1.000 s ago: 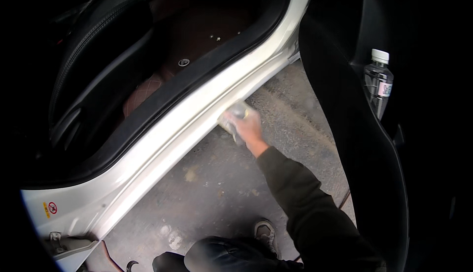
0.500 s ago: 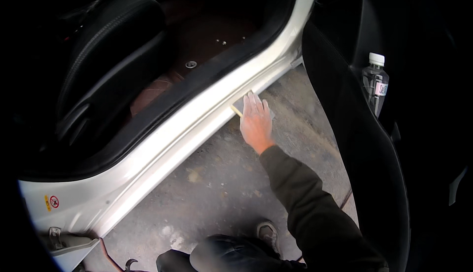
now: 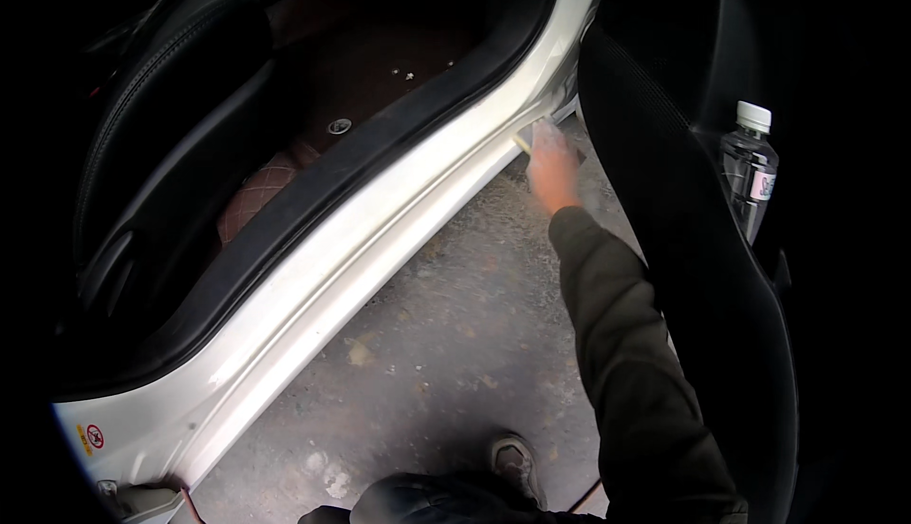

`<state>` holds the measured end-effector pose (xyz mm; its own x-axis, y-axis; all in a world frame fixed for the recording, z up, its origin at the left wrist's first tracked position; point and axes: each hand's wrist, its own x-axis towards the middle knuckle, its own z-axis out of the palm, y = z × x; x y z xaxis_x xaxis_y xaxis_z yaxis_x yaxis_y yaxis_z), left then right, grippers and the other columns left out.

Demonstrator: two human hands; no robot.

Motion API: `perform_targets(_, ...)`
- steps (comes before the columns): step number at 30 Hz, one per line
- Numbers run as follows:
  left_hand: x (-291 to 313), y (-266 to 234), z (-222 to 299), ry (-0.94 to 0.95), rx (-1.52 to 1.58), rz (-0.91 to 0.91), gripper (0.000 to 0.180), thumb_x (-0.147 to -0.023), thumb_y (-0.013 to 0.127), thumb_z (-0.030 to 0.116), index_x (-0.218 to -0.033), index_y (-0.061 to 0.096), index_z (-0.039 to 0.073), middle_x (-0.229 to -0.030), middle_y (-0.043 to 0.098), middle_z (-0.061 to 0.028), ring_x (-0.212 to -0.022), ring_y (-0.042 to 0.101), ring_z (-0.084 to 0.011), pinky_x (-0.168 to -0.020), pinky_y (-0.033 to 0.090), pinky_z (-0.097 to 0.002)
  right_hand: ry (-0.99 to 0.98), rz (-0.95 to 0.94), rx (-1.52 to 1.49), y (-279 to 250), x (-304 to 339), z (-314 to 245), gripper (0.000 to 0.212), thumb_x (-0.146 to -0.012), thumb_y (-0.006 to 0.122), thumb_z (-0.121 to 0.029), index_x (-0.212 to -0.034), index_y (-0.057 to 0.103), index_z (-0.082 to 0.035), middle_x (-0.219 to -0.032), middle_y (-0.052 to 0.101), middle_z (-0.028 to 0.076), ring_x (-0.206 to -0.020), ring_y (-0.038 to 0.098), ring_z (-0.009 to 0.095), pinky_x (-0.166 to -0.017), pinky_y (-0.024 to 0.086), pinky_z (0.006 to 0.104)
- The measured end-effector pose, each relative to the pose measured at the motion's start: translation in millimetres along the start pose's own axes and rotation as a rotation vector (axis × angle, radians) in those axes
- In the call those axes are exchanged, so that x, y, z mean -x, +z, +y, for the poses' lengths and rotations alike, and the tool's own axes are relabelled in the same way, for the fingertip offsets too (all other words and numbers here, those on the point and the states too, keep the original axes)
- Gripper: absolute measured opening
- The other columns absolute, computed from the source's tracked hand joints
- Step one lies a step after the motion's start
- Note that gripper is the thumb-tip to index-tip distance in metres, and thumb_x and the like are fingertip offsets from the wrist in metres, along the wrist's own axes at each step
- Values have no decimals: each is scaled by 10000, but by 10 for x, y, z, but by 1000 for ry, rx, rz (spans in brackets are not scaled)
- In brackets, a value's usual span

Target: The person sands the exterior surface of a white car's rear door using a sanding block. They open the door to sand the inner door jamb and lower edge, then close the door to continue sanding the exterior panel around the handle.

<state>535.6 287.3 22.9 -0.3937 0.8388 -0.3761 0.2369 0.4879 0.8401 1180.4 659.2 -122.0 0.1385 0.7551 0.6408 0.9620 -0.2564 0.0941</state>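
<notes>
My right hand (image 3: 553,168) reaches to the far end of the white car door sill (image 3: 380,239). The hand is smeared by motion, and whitish dust seems to cover its fingers. Under it is a flat piece with a pale yellow edge (image 3: 522,143), which sticks out on the left side. The fingers hold this piece against the outer side of the sill; most of it is hidden, and its exact kind cannot be made out. My left hand is out of view.
The open black door (image 3: 693,239) stands close on the right, with a clear bottle (image 3: 748,182) in its pocket. Left is a black car seat (image 3: 171,97). My shoe (image 3: 513,467) rests on the grey floor (image 3: 446,334). A reddish cable (image 3: 192,505) lies lower left.
My right hand has slid along the sill, farther away and to the right, with the yellow-edged piece under its fingers. The whole view has shifted slightly.
</notes>
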Motion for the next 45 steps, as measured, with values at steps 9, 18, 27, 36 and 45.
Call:
perform_targets(9,30,14,17,29,-29,-5,55,-933,579,36,-891,543,39,-520,428,11,-370,345,-66,-303,287,-250,-100,101,-69,76,-109,55,243,-893,469,-30,-1099,573,44,-1157,588,201,-1082,560,352,-928,451,423)
perform_targets(18,102,138,190,103,-14,8,128,-885,607,-42,-890,502,31,-564,488,-44,-380,395,-82,-323,304,-245,20,-56,-58,123,-306,375,228,-891,469,-31,-1068,593,43,-1081,605,211,-1002,593,350,-883,475,409)
perform_targets(27,103,72,92,82,-87,8,148,-889,630,-29,-960,517,36,-681,546,-43,-467,455,-91,-398,371,-222,-120,-127,-98,-270,112,-284,353,-880,480,-43,-1198,583,70,-1255,590,223,-1135,569,347,-986,443,404)
perform_targets(36,174,39,108,170,-251,44,165,-902,638,-1,-1027,536,35,-764,577,-30,-561,500,-88,-464,412,-202,46,-370,62,-151,-309,107,293,-871,468,-18,-1119,602,61,-1093,630,204,-1012,591,344,-914,469,419)
perform_targets(45,52,220,150,135,-167,11,206,-911,636,29,-1088,534,6,-759,564,-26,-476,447,-69,-394,370,-211,-31,36,-163,134,-202,352,260,-909,472,-34,-1104,621,50,-1121,635,213,-1032,618,350,-907,491,411)
